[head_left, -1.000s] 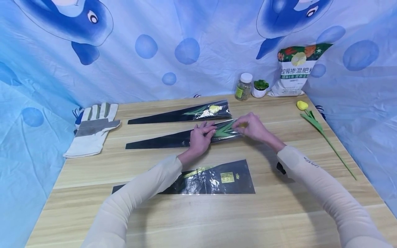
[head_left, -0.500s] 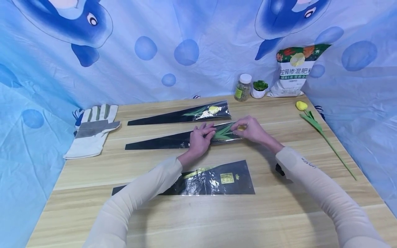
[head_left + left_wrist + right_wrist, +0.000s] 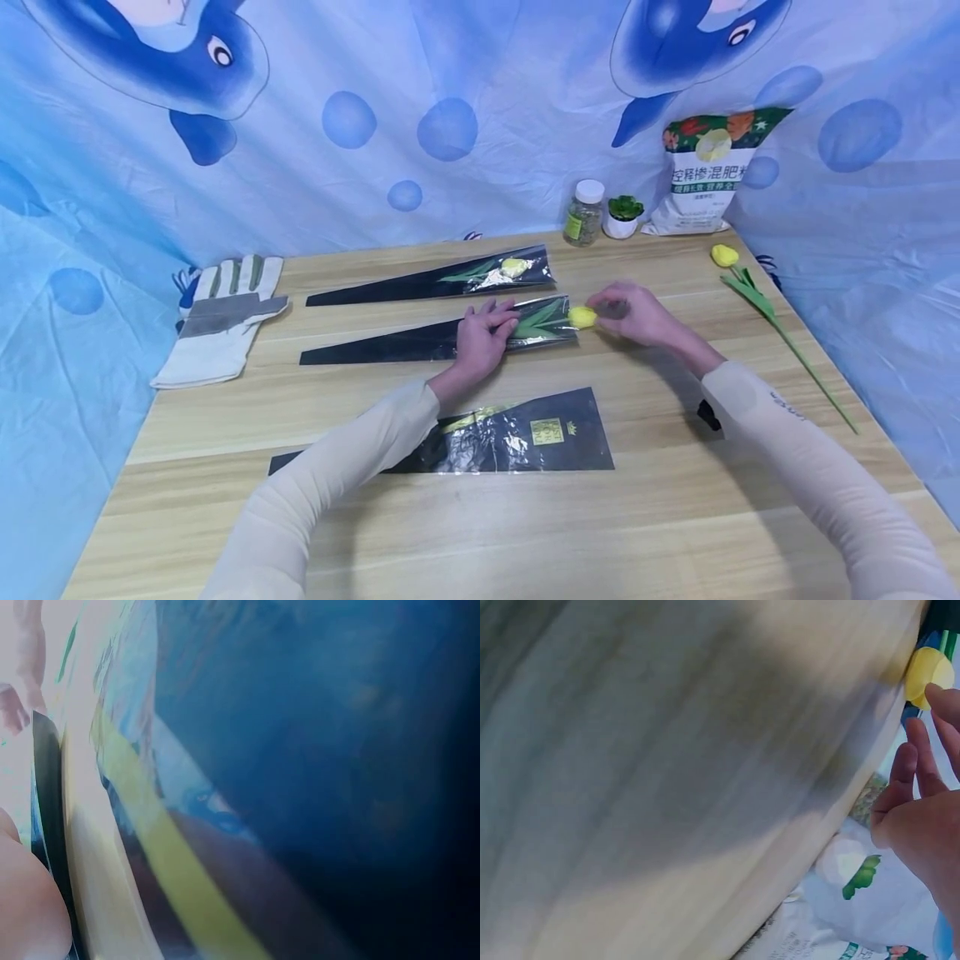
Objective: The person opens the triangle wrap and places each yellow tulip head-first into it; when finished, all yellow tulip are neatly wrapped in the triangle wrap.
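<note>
My left hand (image 3: 480, 337) rests across a clear-and-black flower sleeve (image 3: 382, 343), its fingers extended over the film. Green leaves show inside the sleeve to the right of that hand. A yellow tulip (image 3: 582, 317) lies with its head at the sleeve's wide mouth. Just right of the bloom is my right hand (image 3: 636, 315), its fingers loosely bent and a fingertip touching or very near the petals. In the right wrist view, one finger overlaps the tulip head (image 3: 928, 677) while the others stand apart from it. The left wrist view is mostly blurred dark film.
A sleeve holding another yellow tulip (image 3: 513, 267) lies behind. A flat sleeve (image 3: 517, 437) lies in front, under my left forearm. A loose tulip (image 3: 780, 325) is at the right; work gloves (image 3: 225, 321) at the left. A jar (image 3: 585, 215), potted plant (image 3: 622, 217) and fertilizer bag (image 3: 697, 179) stand behind.
My right hand has drawn back a little to the right, uncovering the yellow tulip head it was covering. My left hand stays on the sleeve in much the same place.
</note>
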